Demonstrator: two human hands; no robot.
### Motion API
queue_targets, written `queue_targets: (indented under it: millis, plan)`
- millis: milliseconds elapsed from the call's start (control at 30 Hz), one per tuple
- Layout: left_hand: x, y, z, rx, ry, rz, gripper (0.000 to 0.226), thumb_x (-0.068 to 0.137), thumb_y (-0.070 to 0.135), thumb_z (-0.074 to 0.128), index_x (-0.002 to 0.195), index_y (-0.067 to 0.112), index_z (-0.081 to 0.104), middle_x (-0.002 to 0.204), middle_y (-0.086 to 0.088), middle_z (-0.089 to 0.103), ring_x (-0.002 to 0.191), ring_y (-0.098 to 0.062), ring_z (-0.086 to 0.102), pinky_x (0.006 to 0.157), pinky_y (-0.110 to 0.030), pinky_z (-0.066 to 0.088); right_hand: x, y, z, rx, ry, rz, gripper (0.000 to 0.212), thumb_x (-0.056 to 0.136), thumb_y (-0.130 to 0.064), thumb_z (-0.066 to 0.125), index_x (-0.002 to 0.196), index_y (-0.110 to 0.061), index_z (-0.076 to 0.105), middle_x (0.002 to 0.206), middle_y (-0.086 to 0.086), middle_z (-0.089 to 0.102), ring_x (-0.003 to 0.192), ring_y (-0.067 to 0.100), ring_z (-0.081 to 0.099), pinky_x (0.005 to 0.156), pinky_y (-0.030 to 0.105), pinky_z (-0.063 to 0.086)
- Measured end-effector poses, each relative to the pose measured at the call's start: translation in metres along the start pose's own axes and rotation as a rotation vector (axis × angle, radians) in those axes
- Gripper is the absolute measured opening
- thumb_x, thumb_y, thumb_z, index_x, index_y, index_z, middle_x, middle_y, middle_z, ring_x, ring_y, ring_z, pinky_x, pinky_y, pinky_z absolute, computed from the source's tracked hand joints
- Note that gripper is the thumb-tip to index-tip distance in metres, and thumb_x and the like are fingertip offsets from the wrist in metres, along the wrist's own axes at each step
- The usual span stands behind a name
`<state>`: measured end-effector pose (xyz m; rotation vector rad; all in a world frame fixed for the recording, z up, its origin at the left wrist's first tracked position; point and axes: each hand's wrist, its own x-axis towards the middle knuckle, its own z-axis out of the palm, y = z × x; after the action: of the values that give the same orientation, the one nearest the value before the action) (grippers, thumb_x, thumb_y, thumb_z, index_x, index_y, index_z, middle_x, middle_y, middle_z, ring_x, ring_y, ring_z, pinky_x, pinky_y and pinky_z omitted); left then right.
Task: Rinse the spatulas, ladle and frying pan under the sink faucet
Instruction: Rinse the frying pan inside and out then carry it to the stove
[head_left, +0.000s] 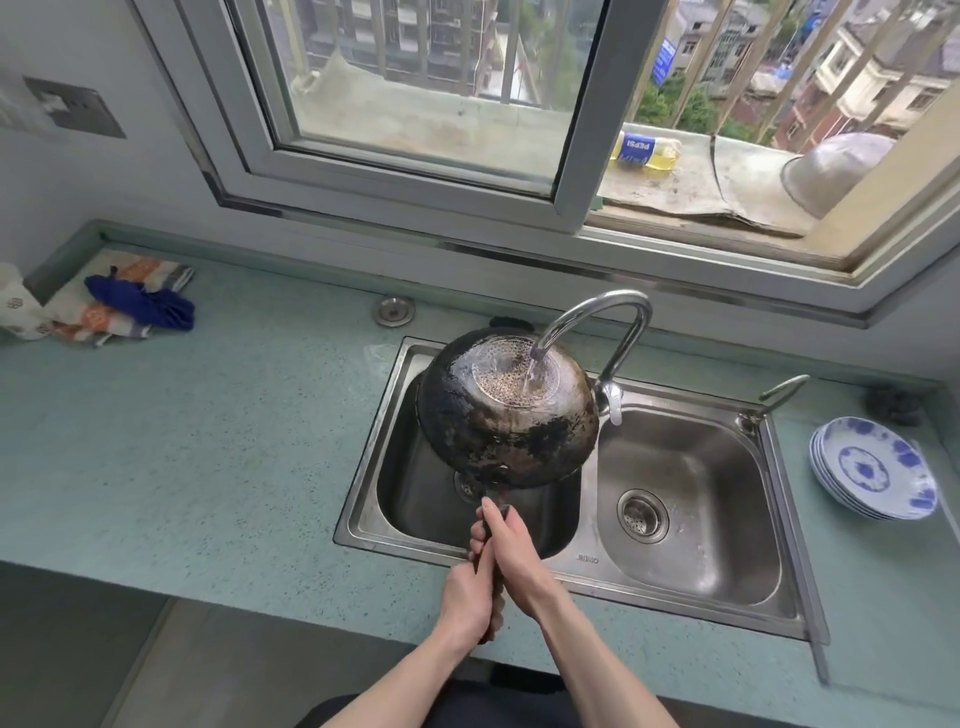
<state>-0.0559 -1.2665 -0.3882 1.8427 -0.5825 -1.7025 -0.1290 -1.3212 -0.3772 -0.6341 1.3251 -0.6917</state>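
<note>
The blackened frying pan (506, 410) is held upside down over the left basin of the steel double sink (691, 597). Water runs from the curved faucet (597, 322) onto the pan's dotted round base. Both hands grip the pan's dark handle, one behind the other: my right hand (514, 556) is further forward near the pan, my left hand (470, 597) is closer to me. No spatulas or ladle are visible; the pan hides most of the left basin.
A stack of blue-and-white plates (878, 467) sits on the counter right of the sink. Cloths and a blue rag (140, 304) lie at the far left. On the window ledge are a Pepsi bottle (644, 150) and an upturned metal bowl (831, 171).
</note>
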Motion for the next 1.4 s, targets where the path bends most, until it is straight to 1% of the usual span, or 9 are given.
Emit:
queue_targets:
  millis: [233,367,433,533,600,767,833,933,1400]
  plan:
    - [-0.002,-0.005,-0.008,-0.085,-0.017,-0.072,0.059,0.103,0.059,0.042,0.067,0.012,0.048,0.052,-0.009,0.045,0.040,-0.017,0.040,0.042,-0.023,0.029,0.002,0.006,0.017,-0.191,0.037,-0.048,0.025,0.108,-0.037,0.048,0.103,-0.014,0.040,0.077,0.002,0.048,0.057,0.008,0.046,0.058,0.028,0.046]
    - [-0.002,-0.008,-0.016,-0.067,-0.025,-0.100,0.061,0.106,0.053,0.036,0.064,0.011,0.050,0.049,-0.007,0.045,0.038,-0.016,0.039,0.042,-0.022,0.029,0.002,0.013,0.024,-0.263,0.068,-0.079,0.030,0.108,-0.041,0.047,0.116,-0.012,0.046,0.088,0.002,0.053,0.072,0.008,0.051,0.065,0.021,0.049]
    - [-0.002,-0.008,-0.018,-0.036,-0.002,-0.116,0.064,0.108,0.045,0.037,0.057,0.009,0.051,0.046,-0.008,0.046,0.035,-0.017,0.041,0.041,-0.021,0.030,0.001,0.015,0.027,-0.271,0.079,-0.092,0.029,0.108,-0.040,0.046,0.121,-0.014,0.046,0.097,0.003,0.058,0.082,0.010,0.057,0.074,0.023,0.054]
    - [-0.001,-0.010,-0.016,-0.022,0.002,-0.140,0.063,0.107,0.042,0.037,0.057,0.007,0.053,0.047,-0.009,0.047,0.035,-0.018,0.042,0.041,-0.022,0.031,0.002,0.020,0.026,-0.308,0.078,-0.103,0.037,0.102,-0.051,0.048,0.126,-0.022,0.046,0.115,0.002,0.066,0.104,0.012,0.066,0.101,0.041,0.056]
    - [0.001,-0.012,-0.013,-0.032,-0.013,-0.159,0.061,0.107,0.042,0.036,0.060,0.007,0.054,0.048,-0.009,0.047,0.036,-0.018,0.041,0.042,-0.023,0.031,0.003,0.023,0.022,-0.302,0.077,-0.101,0.040,0.101,-0.054,0.049,0.128,-0.024,0.047,0.118,0.001,0.066,0.110,0.013,0.066,0.104,0.043,0.054]
    - [0.002,-0.012,-0.006,-0.022,-0.015,-0.179,0.062,0.107,0.035,0.034,0.055,0.007,0.053,0.047,-0.009,0.047,0.036,-0.018,0.040,0.043,-0.022,0.031,0.000,0.020,0.017,-0.265,0.083,-0.087,0.036,0.103,-0.050,0.049,0.127,-0.023,0.047,0.109,-0.001,0.065,0.100,0.010,0.066,0.102,0.040,0.055]
    - [0.002,-0.009,-0.004,0.005,-0.004,-0.168,0.062,0.107,0.034,0.033,0.055,0.007,0.053,0.047,-0.009,0.048,0.036,-0.018,0.041,0.042,-0.022,0.031,-0.001,0.018,0.016,-0.256,0.092,-0.093,0.035,0.103,-0.050,0.049,0.122,-0.021,0.048,0.092,-0.002,0.058,0.082,0.009,0.057,0.087,0.035,0.058]
    - [0.006,-0.002,-0.003,0.020,-0.007,-0.154,0.059,0.107,0.037,0.037,0.060,0.004,0.055,0.046,-0.011,0.049,0.034,-0.018,0.041,0.042,-0.022,0.032,-0.001,0.010,0.014,-0.199,0.108,-0.081,0.027,0.107,-0.043,0.047,0.115,-0.017,0.048,0.080,0.000,0.044,0.066,0.009,0.042,0.062,0.027,0.044]
    - [0.014,0.019,0.000,0.008,-0.038,-0.147,0.063,0.102,0.061,0.038,0.072,0.007,0.053,0.052,-0.009,0.049,0.037,-0.018,0.041,0.041,-0.022,0.030,0.009,-0.012,0.009,-0.092,0.092,-0.008,0.024,0.108,-0.035,0.049,0.110,-0.011,0.041,0.074,0.002,0.044,0.058,0.010,0.042,0.056,0.028,0.042]
